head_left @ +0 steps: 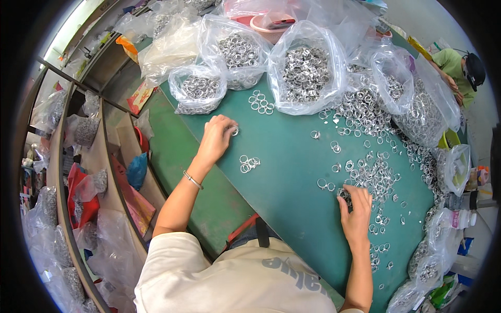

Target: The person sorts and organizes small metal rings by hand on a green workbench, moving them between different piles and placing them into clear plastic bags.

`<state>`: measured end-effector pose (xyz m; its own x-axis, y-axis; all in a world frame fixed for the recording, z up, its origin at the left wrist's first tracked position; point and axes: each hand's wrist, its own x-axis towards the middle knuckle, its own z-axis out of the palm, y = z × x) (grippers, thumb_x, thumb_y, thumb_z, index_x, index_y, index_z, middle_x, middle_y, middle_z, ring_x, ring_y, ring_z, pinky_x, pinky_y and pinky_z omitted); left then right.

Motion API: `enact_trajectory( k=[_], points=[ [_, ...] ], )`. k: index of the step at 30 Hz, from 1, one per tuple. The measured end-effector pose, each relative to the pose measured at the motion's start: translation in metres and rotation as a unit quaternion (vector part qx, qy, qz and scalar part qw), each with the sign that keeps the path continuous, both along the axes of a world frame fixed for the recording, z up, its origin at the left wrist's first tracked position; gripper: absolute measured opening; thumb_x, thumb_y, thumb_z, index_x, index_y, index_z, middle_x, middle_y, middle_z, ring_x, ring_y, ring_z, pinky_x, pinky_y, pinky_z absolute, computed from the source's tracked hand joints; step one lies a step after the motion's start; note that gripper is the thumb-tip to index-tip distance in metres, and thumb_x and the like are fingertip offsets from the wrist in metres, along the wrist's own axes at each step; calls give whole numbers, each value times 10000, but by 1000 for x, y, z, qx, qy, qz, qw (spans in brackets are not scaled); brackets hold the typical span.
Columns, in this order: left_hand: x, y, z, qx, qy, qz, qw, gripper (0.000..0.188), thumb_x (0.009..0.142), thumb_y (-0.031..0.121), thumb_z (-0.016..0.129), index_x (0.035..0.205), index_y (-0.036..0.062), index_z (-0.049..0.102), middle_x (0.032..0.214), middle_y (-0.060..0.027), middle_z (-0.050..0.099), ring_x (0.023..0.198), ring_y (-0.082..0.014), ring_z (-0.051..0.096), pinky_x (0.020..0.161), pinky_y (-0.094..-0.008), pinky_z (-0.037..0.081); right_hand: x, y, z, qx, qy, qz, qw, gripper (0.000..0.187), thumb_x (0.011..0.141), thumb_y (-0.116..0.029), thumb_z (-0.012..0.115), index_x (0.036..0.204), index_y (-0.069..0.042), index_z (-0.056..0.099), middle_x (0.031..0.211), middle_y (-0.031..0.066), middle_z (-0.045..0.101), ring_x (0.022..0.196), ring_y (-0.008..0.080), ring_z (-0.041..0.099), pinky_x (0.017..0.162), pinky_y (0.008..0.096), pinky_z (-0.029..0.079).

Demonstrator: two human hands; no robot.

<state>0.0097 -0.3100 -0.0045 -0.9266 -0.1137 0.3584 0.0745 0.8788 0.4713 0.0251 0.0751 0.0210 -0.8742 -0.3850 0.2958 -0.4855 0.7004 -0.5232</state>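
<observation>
My left hand, with a bangle on its wrist, is closed at the left edge of the green tabletop. A silver metal ring shows at its fingertips. Below it lies a small cluster of rings. On the right, my right hand curls at the near-left side of a loose spread of silver rings. Its thumb and fingers close around some rings, partly hidden by the fingers. Another small group of rings lies in front of the bags.
Clear plastic bags of rings, among them a small one and a large one, line the far side. A dense ring heap runs along the right. Shelves with bags stand left. Another person is at far right.
</observation>
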Motion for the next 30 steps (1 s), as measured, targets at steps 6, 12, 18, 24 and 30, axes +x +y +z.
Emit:
enact_trajectory(
  k=[6, 12, 18, 24, 30],
  points=[
    [21, 30, 22, 180, -135, -39, 974, 206, 782, 23, 676, 981, -26, 658, 853, -137, 653, 769, -224, 623, 728, -341, 496, 6, 1, 1, -9, -17, -1, 1000, 284, 759, -21, 697, 1029, -8, 611, 973, 110, 624, 891, 273, 550, 789, 366, 398],
    [-9, 20, 10, 100, -24, 13, 995, 138, 760, 32, 691, 870, -18, 626, 768, -109, 625, 706, -205, 602, 671, -329, 488, 11, -5, 1, -7, -35, 14, 999, 281, 757, -15, 695, 1025, -8, 610, 962, 108, 623, 885, 273, 549, 786, 355, 393],
    [-80, 7, -15, 16, 40, -30, 999, 103, 771, 0, 656, 864, -24, 619, 828, -154, 609, 735, -275, 617, 687, -360, 499, 12, 2, 8, -59, -49, -17, 997, 287, 760, 5, 684, 1037, 5, 612, 931, 110, 620, 832, 243, 563, 775, 329, 424],
    [-19, 80, 21, 110, 50, -123, 985, 284, 863, 31, 585, 1145, 22, 551, 1053, -125, 555, 829, -216, 588, 765, -342, 487, 16, 3, 7, -370, -246, -74, 893, 321, 792, 57, 657, 1107, 10, 620, 920, 26, 619, 833, 68, 535, 759, 234, 446],
    [37, 185, 8, 663, -375, -278, 585, 380, 977, 160, 496, 1317, -6, 455, 1210, -135, 566, 1001, -195, 607, 847, -324, 522, 30, -18, 24, -89, -27, 43, 995, 306, 740, -14, 716, 1033, -5, 631, 989, 120, 636, 903, 289, 574, 812, 364, 456]
  ],
)
